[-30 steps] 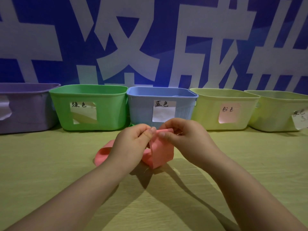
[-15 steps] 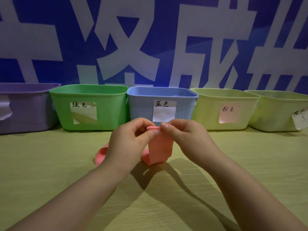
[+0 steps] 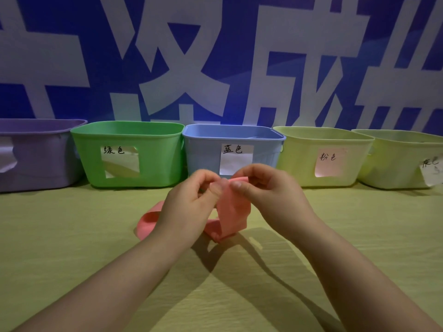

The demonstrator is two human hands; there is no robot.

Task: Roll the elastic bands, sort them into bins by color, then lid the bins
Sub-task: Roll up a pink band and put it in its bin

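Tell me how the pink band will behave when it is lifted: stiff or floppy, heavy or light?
Probably floppy: below the pinch of the left hand and right hand, the pink band hangs limp and its far end lies looped on the table. Likely light, since a mere pinch holds it up. Being flat, it should not roll away.

**Bin labels you can read**

On your green bin (image 3: 153, 168) a paper label (image 3: 119, 161) reads 绿色. The blue bin (image 3: 203, 159) reads 蓝色, and the pale-yellow bin (image 3: 299, 161) reads 粉色. The far-right bin (image 3: 393, 164) starts 灰, and the rest is unclear. The wall (image 3: 72, 25) shows a large 成.
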